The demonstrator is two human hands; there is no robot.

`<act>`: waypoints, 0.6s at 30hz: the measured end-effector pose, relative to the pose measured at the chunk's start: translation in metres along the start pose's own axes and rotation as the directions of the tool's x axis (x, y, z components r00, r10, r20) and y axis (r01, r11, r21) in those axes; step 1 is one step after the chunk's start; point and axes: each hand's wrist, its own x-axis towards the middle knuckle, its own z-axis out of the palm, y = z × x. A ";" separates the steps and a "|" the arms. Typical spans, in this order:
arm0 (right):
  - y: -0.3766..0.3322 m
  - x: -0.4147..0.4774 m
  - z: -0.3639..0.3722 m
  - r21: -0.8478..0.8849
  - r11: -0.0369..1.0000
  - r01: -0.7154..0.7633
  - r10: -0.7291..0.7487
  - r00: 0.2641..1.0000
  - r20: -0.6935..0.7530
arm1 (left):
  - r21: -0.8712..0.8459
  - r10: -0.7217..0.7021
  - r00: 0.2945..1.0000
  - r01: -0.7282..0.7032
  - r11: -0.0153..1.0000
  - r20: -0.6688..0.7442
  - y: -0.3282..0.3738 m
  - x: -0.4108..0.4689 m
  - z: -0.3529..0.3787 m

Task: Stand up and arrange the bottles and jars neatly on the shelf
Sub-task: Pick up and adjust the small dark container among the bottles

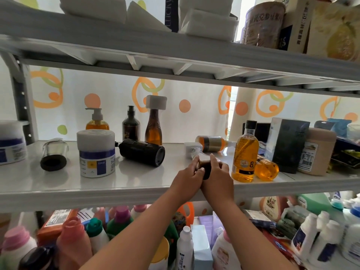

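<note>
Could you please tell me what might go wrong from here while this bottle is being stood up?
The tall yellow bottle stands close beside the right hand, near the shelf's front edge; a sideways nudge might topple it. The black bottle lies on its side and could roll if the small bottle bumps it.

Black bottle lies right of jar — on shelf.

- Setting: a home storage corner, indicated by a white tiered shelving unit set before a curtain printed with orange and green rings.
- Middle tier: toiletries are kept, e.g. a pump bottle.
- Lower tier: detergent bottles are crowded together.
- Upper tier: tissue packs and a tin are stored.
</note>
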 end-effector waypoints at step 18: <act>-0.003 0.003 0.011 0.031 0.999 -0.039 0.039 0.999 0.016 | -0.116 -0.072 0.992 0.084 0.990 0.105 0.006 0.001 -0.007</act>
